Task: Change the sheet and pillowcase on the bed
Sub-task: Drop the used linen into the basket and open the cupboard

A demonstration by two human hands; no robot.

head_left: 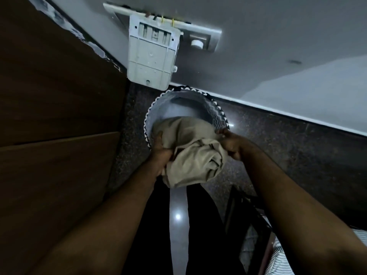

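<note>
Both hands on a bunched beige sheet, centre of frame. Left hand grips its left side, fingers curled into the cloth; right hand pinches the right edge. The bundle sits over the near rim of a round laundry basket with black-and-white zigzag trim, upper part inside the opening, lower part hanging outside toward the person. Basket stands on dark speckled floor against a grey wall. Upper centre: grey plastic box on the wall, switch plate just right of it. Left of frame: brown wooden panel. Lighting dim.
</note>
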